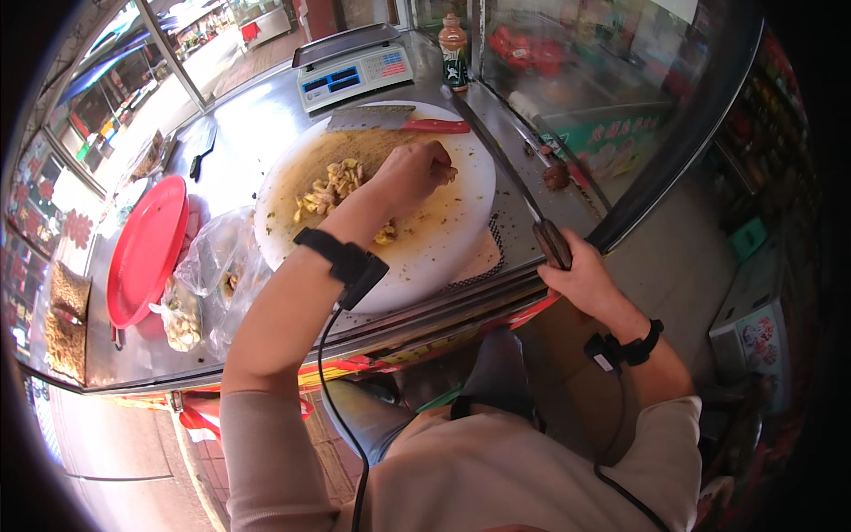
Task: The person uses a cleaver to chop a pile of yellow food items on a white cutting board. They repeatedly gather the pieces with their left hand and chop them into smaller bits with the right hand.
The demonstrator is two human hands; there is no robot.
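My left hand hangs over a round white chopping board, fingers curled; a small pale bit shows at the fingertips, too unclear to say whether it is held. Left of that hand lies a heap of chopped yellowish meat, with a few pieces below my forearm. My right hand grips the dark wooden handle of a long knife, its blade seen nearly edge-on, slanting up past the board's right side. A cleaver with a red handle rests along the board's far edge.
Behind the board stand a digital scale and a sauce bottle. To the left are a red plastic tray, clear plastic bags, a bag of garlic cloves and a black-handled knife. Glass panes enclose the metal counter.
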